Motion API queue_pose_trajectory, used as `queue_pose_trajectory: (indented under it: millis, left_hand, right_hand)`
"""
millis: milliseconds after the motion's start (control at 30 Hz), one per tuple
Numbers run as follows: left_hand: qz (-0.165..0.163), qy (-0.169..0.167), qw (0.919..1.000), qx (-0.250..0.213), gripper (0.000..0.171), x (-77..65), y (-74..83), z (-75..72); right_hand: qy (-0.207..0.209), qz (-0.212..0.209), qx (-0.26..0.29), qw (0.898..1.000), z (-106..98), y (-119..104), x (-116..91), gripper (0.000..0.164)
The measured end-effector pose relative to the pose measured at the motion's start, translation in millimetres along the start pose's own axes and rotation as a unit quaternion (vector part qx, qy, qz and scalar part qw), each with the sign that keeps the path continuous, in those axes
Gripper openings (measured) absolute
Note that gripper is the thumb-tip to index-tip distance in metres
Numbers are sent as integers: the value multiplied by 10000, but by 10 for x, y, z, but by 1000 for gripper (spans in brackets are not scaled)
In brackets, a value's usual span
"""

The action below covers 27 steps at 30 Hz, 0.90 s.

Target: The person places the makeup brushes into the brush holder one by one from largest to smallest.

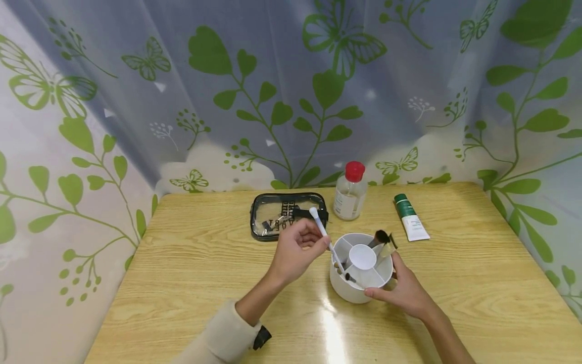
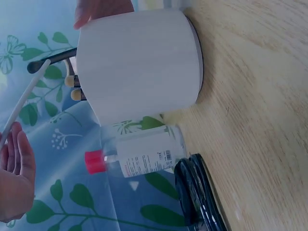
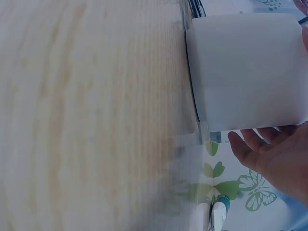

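Observation:
My left hand (image 1: 297,250) pinches a slim white makeup brush (image 1: 321,230), its thicker end up and its thin end over the left compartments of a round white organizer (image 1: 352,293). With thumb at the near rim and fingers along the right side, my right hand (image 1: 406,290) holds the organizer, which is divided around a central cup (image 1: 362,257). A dark-bristled brush (image 1: 381,236) and a pale-tipped one stand in its far right part. Small brushes (image 2: 72,81) poke above the rim in the left wrist view, where the left hand (image 2: 17,178) shows at the edge.
Behind the organizer stands a clear bottle (image 1: 350,199) with a red cap. Left of it lies a transparent zip pouch (image 1: 263,199) with black edging. A green and white tube (image 1: 411,217) lies at the right on the wooden table (image 1: 182,283). A patterned curtain (image 1: 254,126) hangs along the back.

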<state>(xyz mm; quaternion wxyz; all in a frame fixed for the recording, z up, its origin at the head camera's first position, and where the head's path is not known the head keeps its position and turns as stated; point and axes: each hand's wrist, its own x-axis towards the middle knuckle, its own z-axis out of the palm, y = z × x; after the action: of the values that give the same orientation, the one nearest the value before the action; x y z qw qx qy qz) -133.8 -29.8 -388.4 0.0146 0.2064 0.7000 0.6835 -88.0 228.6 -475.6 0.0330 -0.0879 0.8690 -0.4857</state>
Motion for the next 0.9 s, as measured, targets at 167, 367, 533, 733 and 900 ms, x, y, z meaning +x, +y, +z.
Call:
queue_pose_trajectory:
  millis: [167,367,533,733,900]
  left_hand:
    - [233,24,9997,88,12,-5,30,-16]
    - [463,131,9988,64,12,-4,64,-14]
    - [595,-9,9981,183,12,-28,6,41]
    - [834,-194,9932,792,9,-94,-153,108]
    - [1154,-325,9823,1441,9,-146,-264,159]
  right_hand:
    - [-26,30,-10,10000,-4,-6,5,93]
    - [-58,79,26,9999,-8,-11,4,93]
    - [-19,80,5,10000,-3,-6,0,92]
    - [-18,94,10,10000,2,-10,-10,91]
    - [-19,23,74,10000,2,-9,-7,94]
